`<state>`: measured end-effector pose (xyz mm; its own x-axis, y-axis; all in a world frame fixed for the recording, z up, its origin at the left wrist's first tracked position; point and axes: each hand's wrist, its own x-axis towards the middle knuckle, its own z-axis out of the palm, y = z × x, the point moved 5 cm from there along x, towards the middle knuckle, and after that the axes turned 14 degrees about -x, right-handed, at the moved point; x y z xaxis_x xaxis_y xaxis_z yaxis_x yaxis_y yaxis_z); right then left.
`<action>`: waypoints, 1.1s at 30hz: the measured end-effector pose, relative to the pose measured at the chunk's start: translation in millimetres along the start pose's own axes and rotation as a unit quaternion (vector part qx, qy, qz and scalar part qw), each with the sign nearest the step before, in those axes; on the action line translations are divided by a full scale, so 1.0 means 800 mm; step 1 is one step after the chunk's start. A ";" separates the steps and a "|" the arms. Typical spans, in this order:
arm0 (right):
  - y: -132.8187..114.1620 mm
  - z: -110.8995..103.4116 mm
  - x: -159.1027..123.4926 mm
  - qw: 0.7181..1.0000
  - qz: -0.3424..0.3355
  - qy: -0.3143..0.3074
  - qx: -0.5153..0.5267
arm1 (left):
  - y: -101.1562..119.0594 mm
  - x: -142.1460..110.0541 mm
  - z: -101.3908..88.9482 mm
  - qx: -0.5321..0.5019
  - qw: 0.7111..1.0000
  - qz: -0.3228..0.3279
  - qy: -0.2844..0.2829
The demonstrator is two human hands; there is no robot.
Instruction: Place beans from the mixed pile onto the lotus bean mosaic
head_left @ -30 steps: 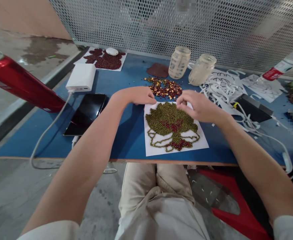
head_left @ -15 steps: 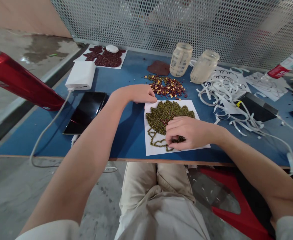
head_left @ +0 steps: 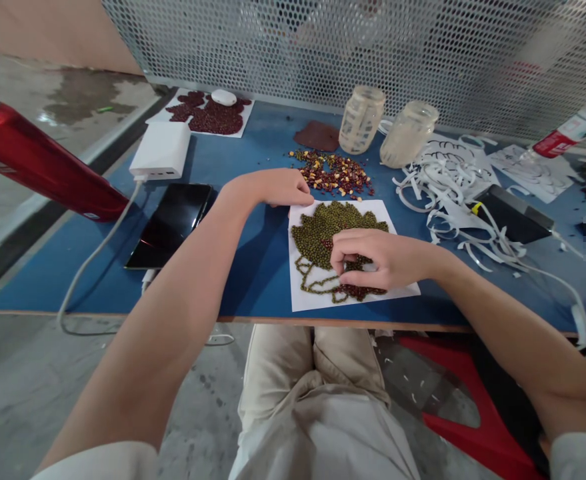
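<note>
A white sheet of paper (head_left: 300, 301) lies near the table's front edge, bearing a picture made of green mung beans (head_left: 317, 240) with dark red beans (head_left: 357, 292) at its lower part. Over the picture's right half, my right hand (head_left: 373, 257) is bent with thumb and fingers drawn together at the tips; anything between them is too small to make out. My left hand (head_left: 285, 187) rests by the sheet's upper left corner, its fingers curled and their tips partly hidden. Just beyond it spreads a loose pile of mixed red, yellow and green beans (head_left: 340, 175).
Two glass jars (head_left: 363, 120) stand at the back by the perforated metal panel (head_left: 273, 53). White paper strips (head_left: 440, 183) and a black box (head_left: 515, 213) lie right. Left are a phone (head_left: 173, 223), a white power bank (head_left: 161, 152) and a red can (head_left: 37, 160).
My right hand has shifted slightly up and to the right, baring more of the dark red beans at the picture's lower part. The left hand stays in place.
</note>
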<state>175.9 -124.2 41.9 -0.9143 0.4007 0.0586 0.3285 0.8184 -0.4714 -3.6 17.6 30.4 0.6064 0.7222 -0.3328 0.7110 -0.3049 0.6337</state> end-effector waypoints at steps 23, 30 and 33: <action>0.029 -0.044 -0.009 0.976 0.104 0.192 -0.027 | -0.005 0.003 0.000 -0.003 1.000 -0.002 0.001; 0.148 -0.088 -0.060 0.848 0.309 0.363 -0.233 | 0.000 -0.002 -0.001 -0.001 1.000 -0.008 0.009; 0.176 -0.081 -0.060 0.851 0.328 0.320 -0.255 | 0.001 -0.001 -0.002 0.011 1.000 -0.008 0.015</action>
<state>281.6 -1.9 29.9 -0.2322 0.8487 0.4752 0.9281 0.3396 -0.1530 -4.5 17.7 32.5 0.5847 0.7449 -0.3214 0.7283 -0.3073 0.6125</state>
